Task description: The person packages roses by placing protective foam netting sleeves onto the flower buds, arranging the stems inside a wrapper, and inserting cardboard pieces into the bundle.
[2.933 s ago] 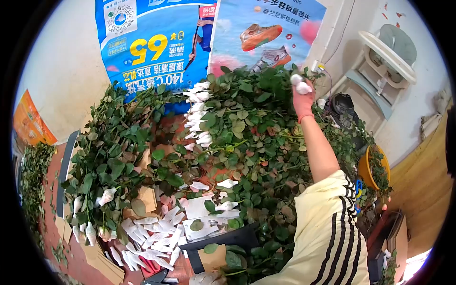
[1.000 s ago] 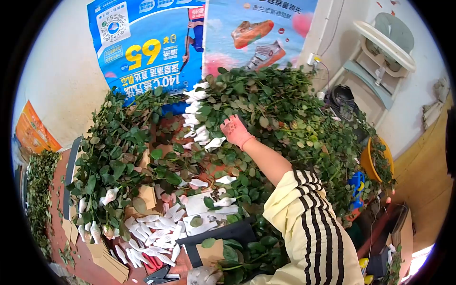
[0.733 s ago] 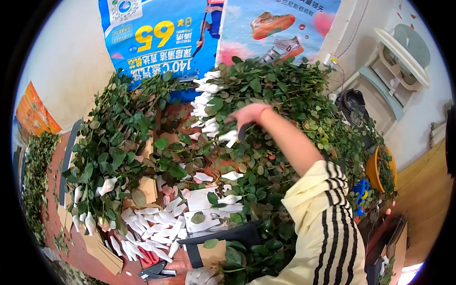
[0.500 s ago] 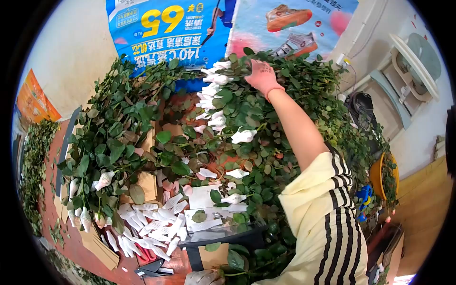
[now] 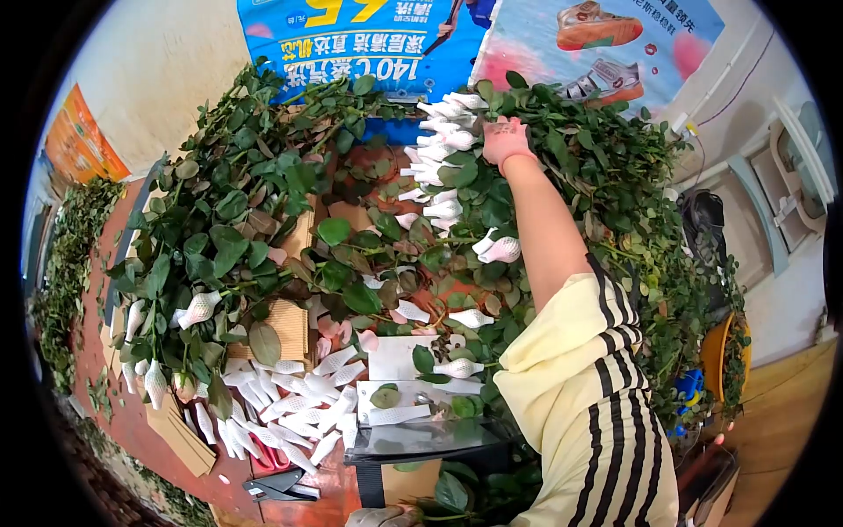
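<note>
My right hand (image 5: 507,142), in a pink glove, reaches far forward onto a leafy heap of rose stems (image 5: 575,154). Its fingertips are lost among the leaves, right beside a stacked row of rose heads in white foam nets (image 5: 442,176). At the bottom edge my left hand (image 5: 384,516) shows only in part, in a greyish glove. It looks closed round a rose stem, whose leaves (image 5: 453,492) spread to its right. Several netted roses (image 5: 471,318) lie nearer on the stems, and one netted rose (image 5: 499,249) sits just below the row.
A pile of loose white foam nets (image 5: 294,408) lies left of a black-edged stand (image 5: 430,446). Near it are a black stapler (image 5: 283,485), red-handled scissors (image 5: 268,452) and cardboard pieces (image 5: 180,439). More rose stems (image 5: 219,220) fill the left side. A yellow basket (image 5: 718,356) stands right.
The view has shifted, so most things appear farther right. My right hand's fingers now point down more at the netted row. My left hand stays at the bottom edge.
</note>
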{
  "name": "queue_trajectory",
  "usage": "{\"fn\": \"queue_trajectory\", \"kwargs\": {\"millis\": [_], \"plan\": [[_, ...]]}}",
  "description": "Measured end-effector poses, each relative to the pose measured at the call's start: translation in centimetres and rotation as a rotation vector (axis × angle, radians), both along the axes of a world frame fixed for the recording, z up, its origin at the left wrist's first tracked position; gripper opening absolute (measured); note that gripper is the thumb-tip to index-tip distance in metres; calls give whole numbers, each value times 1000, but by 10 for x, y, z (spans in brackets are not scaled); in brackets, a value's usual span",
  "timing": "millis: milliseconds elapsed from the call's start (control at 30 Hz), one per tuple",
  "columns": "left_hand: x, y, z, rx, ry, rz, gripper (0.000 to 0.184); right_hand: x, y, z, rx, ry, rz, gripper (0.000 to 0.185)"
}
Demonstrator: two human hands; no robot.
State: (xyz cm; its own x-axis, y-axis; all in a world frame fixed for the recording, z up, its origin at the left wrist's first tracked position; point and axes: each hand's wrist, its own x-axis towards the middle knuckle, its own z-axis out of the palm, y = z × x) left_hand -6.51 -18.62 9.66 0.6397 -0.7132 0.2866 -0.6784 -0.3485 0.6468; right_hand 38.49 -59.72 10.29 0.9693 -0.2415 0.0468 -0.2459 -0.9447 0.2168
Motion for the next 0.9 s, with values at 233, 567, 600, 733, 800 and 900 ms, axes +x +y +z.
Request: {"fn": "queue_trajectory", "kwargs": {"millis": [233, 567, 600, 733, 800, 900], "plan": [[-4, 1, -1, 15, -7, -4, 13, -4, -10, -12, -190, -11, 152, 37], [-13, 8, 1, 109, 77, -81, 45, -66, -78, 61, -60, -457, 205, 48], [-17, 10, -3, 110, 80, -52, 50, -81, -88, 82, 69, -535, 198, 43], [-25, 15, -7, 106, 68, -18, 56, -174, -91, 149, 231, -691, 269, 33], [-28, 17, -8, 126, 78, -34, 58, -213, -105, 107, 220, -912, 424, 22], [-28, 15, -11, 30, 15, -19, 63, -266, -80, 50, 25, -212, 473, 24]]}}
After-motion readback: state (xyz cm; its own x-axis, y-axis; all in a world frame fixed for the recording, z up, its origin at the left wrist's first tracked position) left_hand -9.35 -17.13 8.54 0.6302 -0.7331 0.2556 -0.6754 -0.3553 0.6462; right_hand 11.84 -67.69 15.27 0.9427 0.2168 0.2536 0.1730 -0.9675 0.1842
